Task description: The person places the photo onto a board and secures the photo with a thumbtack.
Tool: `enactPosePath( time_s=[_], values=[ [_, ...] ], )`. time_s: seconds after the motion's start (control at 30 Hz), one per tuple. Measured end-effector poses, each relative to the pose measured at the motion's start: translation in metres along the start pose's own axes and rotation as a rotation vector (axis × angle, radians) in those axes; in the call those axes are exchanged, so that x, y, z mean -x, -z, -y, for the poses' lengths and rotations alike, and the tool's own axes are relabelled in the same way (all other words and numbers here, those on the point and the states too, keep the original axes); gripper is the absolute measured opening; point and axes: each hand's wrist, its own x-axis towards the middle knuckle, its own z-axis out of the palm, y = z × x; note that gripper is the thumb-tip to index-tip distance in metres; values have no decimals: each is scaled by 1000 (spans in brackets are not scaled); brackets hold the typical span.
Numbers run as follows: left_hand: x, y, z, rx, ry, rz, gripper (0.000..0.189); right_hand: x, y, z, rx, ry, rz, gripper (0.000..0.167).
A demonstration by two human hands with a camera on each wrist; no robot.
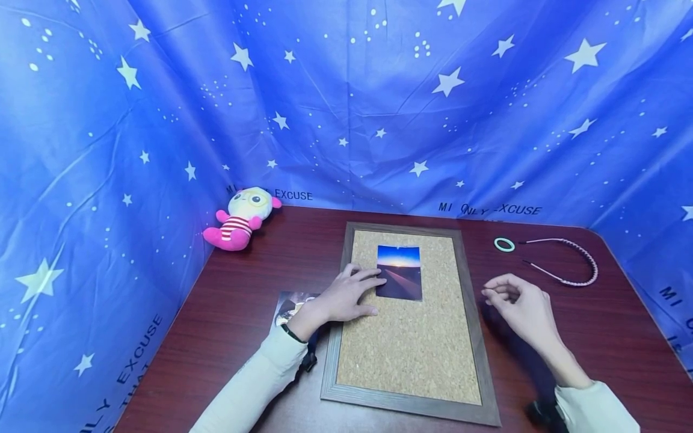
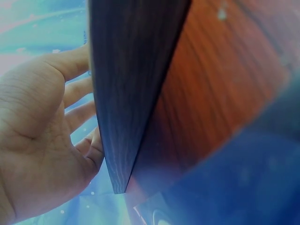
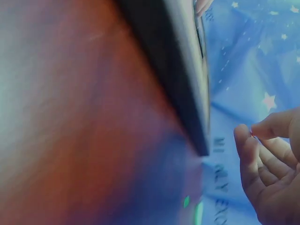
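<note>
A framed cork board [image 1: 408, 355] lies on the table, and a sunset road photo [image 1: 399, 279] is on its upper part. A small pale spot marks the photo's top edge. My left hand [image 1: 349, 296] rests on the photo's left edge with its fingers spread and fairly straight. In the left wrist view the frame's side [image 2: 126, 84] hides the fingertips. Just right of the board, my right hand [image 1: 522, 310] is raised over the table, thumb and forefinger pinched together. Between those tips a tiny red thing [image 3: 253, 135] shows; I cannot tell its kind.
Another photo [image 1: 284, 300] lies left of the board, partly under my left forearm. A pink plush toy [image 1: 238, 219] sits at the back left. To the right are a green ring [image 1: 504, 245] and a headband [image 1: 590, 258]. Blue star-printed cloth [image 1: 346, 108] surrounds the table [image 1: 238, 319].
</note>
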Motion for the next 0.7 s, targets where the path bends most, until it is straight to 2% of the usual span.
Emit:
enactPosePath(
  time_s=[0.3, 0.5, 0.7],
  values=[
    [0, 3, -4, 13, 12, 12, 68, -28, -18, 32, -52, -6, 46, 11],
    [-1, 5, -5, 31, 19, 17, 67, -45, -33, 40, -69, 25, 53, 10],
    [1, 6, -5, 34, 22, 19, 67, -60, -46, 41, -50, 73, 16, 10]
  ],
)
